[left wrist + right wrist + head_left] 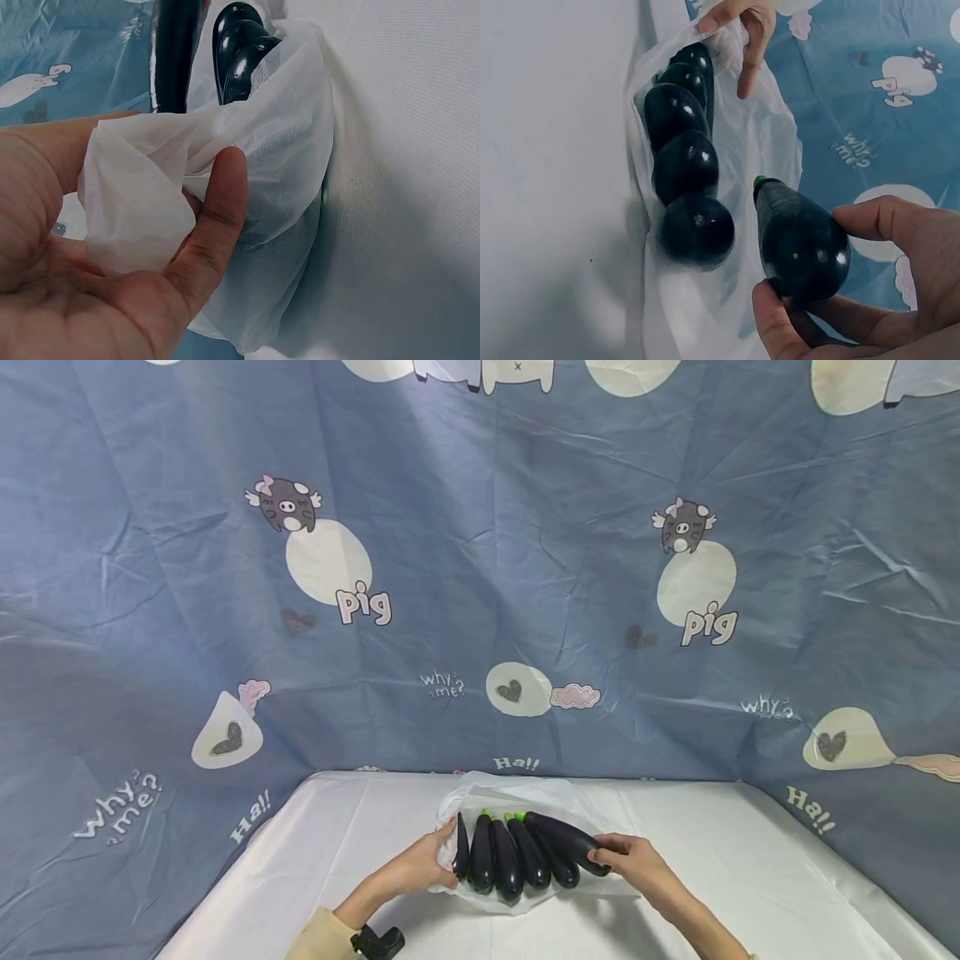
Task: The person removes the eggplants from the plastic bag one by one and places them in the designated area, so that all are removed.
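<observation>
A thin white plastic bag (517, 789) lies with its mouth spread, several dark glossy eggplants (507, 864) side by side in it. My left hand (420, 862) grips the bag's left edge; in the left wrist view, bunched plastic (139, 195) sits between the thumb and fingers. At the right side, my right hand (637, 862) holds one eggplant (566, 839) by its rounded bottom end. The right wrist view shows this eggplant (799, 244) apart from the row of others (686, 161), its green stem end pointing away from the hand over the bag.
The bag rests on a white-covered table (720, 852). Behind the table hangs a blue cloth (480, 568) printed with pigs, hearts and words. A dark band with a small device (377, 942) is on the left wrist, beside a pale yellow sleeve (322, 935).
</observation>
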`<state>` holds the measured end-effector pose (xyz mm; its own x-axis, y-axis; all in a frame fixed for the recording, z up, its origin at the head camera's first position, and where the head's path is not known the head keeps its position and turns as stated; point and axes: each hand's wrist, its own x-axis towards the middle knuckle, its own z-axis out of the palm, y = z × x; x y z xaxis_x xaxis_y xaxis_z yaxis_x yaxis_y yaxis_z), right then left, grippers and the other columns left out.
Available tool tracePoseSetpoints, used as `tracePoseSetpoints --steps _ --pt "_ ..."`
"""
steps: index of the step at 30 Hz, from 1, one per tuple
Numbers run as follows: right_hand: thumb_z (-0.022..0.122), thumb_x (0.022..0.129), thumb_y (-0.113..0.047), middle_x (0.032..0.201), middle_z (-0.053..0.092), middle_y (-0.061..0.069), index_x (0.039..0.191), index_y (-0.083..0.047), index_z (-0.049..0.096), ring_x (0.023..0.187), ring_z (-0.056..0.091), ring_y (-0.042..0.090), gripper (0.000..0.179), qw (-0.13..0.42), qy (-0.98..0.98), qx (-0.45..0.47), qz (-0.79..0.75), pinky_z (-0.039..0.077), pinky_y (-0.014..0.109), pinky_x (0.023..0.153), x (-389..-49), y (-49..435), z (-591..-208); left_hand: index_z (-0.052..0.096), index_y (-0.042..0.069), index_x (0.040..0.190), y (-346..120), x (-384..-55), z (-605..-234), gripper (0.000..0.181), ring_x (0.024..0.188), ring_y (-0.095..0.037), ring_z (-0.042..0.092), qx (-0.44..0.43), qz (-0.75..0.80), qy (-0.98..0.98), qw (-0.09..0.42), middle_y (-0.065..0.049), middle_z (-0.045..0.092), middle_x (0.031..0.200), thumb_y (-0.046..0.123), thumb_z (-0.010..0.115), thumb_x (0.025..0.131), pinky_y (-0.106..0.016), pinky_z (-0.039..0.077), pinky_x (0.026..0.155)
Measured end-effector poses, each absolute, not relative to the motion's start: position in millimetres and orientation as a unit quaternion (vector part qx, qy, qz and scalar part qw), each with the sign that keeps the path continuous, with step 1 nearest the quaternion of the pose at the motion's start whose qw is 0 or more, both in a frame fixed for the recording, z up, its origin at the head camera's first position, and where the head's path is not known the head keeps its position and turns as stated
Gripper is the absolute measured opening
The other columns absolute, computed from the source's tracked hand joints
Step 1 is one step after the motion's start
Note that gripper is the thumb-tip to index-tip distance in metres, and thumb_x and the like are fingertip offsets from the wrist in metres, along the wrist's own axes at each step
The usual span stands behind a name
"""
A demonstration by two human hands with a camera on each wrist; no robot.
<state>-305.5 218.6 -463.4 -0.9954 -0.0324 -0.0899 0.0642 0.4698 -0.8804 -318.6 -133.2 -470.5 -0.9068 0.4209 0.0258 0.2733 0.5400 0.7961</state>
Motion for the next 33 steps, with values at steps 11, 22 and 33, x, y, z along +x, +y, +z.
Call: tracePoseSetpoints --steps 11,22,33 --pt "0.068 0.084 -0.029 0.108 0.07 0.006 0.12 -0.003 0.066 0.098 0.062 0.018 0.045 0.053 0.852 0.008 -0.52 0.048 0.046 0.089 -306 224 -453 0.019 -0.011 0.149 -134 -319 -474 0.102 0.135 -0.039 0.033 0.193 0.44 0.872 0.096 -0.035 0.026 0.151 0.005 0.075 0.065 -0.052 0.035 0.103" --pt "0.068 0.085 -0.029 0.112 0.07 0.009 0.124 0.0 0.063 0.096 0.062 0.017 0.049 0.037 0.847 0.0 -0.531 0.048 0.04 0.087 -307 233 -445 0.02 -0.011 0.149 -133 -320 -470 0.103 0.133 -0.038 0.036 0.196 0.439 0.872 0.093 -0.034 0.025 0.151 0.004 0.075 0.063 -0.049 0.037 0.102" --pt "0.065 0.087 -0.029 0.116 0.068 0.012 0.127 0.003 0.059 0.105 0.062 0.019 0.052 0.035 0.835 0.001 -0.549 0.045 0.047 0.099 -310 244 -444 0.019 -0.012 0.148 -134 -321 -472 0.102 0.132 -0.04 0.037 0.199 0.442 0.869 0.098 -0.036 0.026 0.15 0.005 0.075 0.064 -0.053 0.037 0.102"
